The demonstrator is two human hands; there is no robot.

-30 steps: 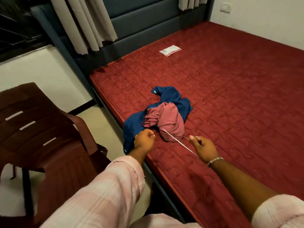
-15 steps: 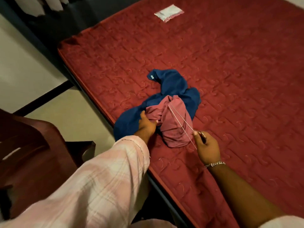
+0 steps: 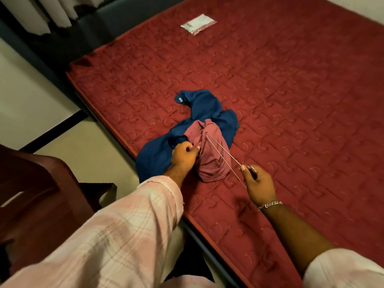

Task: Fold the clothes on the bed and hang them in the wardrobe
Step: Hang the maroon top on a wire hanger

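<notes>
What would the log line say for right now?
left hand: grips pink garment | right hand: holds wire hanger | blue garment: crumpled on bed | folding: not begun

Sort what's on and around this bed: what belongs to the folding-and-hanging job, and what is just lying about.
Job:
- pink garment, gripped by left hand
- blue garment beneath it
- wire hanger, held by right hand

Lying about:
- small plastic packet on the mattress
- brown chair

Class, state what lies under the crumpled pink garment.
A blue garment spreads beneath the pink garment on the red mattress. Anything else under the pile is covered.
</notes>
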